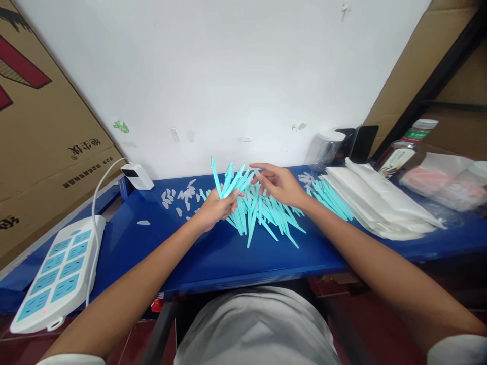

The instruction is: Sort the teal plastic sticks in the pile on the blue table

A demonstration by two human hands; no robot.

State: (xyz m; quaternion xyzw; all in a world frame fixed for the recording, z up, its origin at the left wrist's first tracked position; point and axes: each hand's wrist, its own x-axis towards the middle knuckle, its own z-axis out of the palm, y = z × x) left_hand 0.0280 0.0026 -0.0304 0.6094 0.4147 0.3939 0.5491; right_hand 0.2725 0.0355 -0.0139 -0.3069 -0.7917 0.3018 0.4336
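Observation:
My left hand (220,207) is closed around a bunch of turquoise eyebrow razors (229,185), their slim tips fanned upward. Just right of the bunch, my right hand (277,183) has its index finger stretched out and its other fingers curled. Between those fingers shows a small translucent blade cap (257,174), partly hidden. Below both hands a loose heap of the same razors (262,215) lies on the blue table (228,263). Translucent caps (186,194) are scattered left of the heap.
More razors (333,200) lie at the right beside stacked white sheets or bags (376,203). Behind them stand a clear jar (327,149) and a dark bottle (403,147). A power strip (59,274) and a white plugged-in device (137,175) are at the left. A white wall (228,76) rises behind.

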